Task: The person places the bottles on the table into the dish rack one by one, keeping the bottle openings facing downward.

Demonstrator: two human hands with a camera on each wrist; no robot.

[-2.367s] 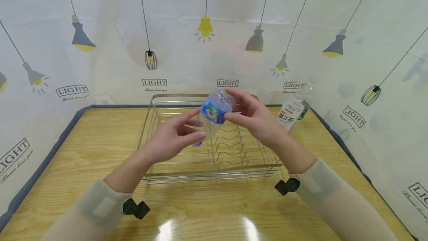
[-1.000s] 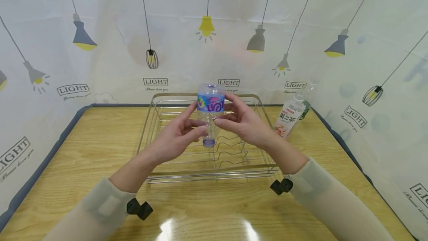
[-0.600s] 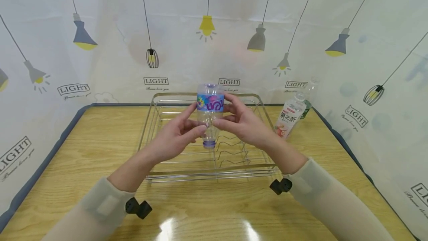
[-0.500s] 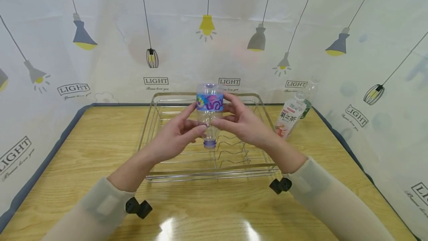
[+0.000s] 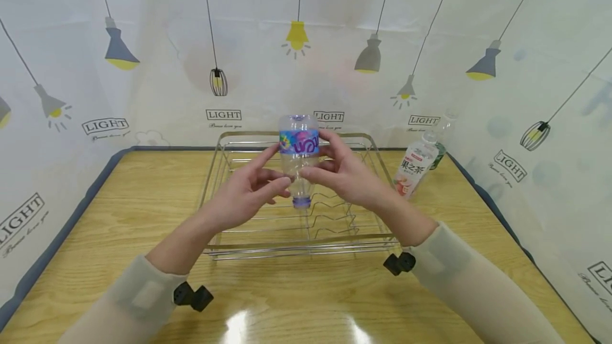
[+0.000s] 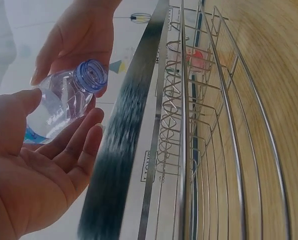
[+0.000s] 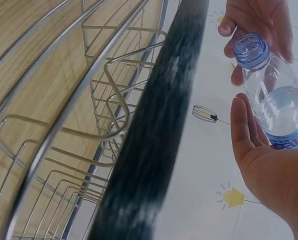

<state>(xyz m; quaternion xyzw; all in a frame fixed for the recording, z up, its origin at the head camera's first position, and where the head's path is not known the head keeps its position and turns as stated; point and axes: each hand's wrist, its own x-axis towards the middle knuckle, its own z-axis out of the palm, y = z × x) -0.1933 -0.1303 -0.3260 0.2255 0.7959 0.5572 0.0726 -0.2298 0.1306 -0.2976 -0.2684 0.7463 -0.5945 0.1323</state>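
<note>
An upside-down clear plastic bottle (image 5: 301, 161) with a blue and purple label has its uncapped neck (image 6: 92, 75) pointing down. My left hand (image 5: 241, 192) holds its left side lightly, index fingertip near the label and thumb lower down. From the other side my right hand (image 5: 346, 174) grips it between thumb and fingers. Both wrist views show the bottle (image 7: 276, 100) between the two hands. Below and behind them is a metal wire dish rack (image 5: 306, 240), and the bottle overlaps its middle in the head view.
Right of the rack stand a bottle with a white label (image 5: 412, 169) and, behind it, a clear bottle with a green label (image 5: 439, 154). The rack rests on a wood-grain table (image 5: 287, 296). A lamp-printed curtain (image 5: 258, 68) surrounds the table.
Over the earlier frames the bottle swings from tilted to nearly vertical, neck down. Since half a second ago it has risen slightly and its label has turned a little; my left hand has shifted slightly left.
</note>
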